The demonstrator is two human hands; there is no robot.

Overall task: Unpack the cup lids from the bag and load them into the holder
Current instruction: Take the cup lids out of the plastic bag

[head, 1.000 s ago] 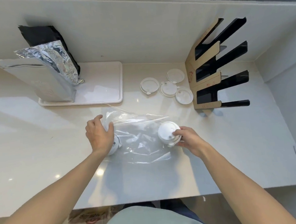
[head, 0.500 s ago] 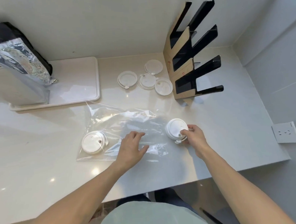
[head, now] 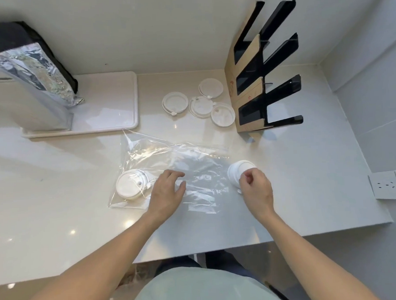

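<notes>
The pale stone counter (head: 56, 180) filled most of the view, set into a corner of white wall. At its far left a white tray (head: 112, 104) carried a tall silver foil pouch (head: 28, 90) with a black bag (head: 26, 42) behind it. At the far right stood the lid holder (head: 264, 77), a cardboard-faced rack with black slotted arms, and none of its visible slots showed a lid. A clear plastic bag (head: 193, 164) lay flat and crumpled in the middle of the counter, its open end toward the right.

The person's left hand (head: 167, 192) rested on the bag with fingers loosely spread and slightly bent, pressing the film down and gripping nothing. The right hand (head: 256, 188) sat just past the bag's right edge, fingers curled, pinching a small stack of white cup lids (head: 238, 170) (how many were in it could not be told). Another stack of lids (head: 131, 184) lay inside the bag at its left end, just beside the left hand.

Four loose lids (head: 200, 106) lay on the counter beside the holder's base, some overlapping. A white wall socket (head: 389, 184) sat at the right edge.
</notes>
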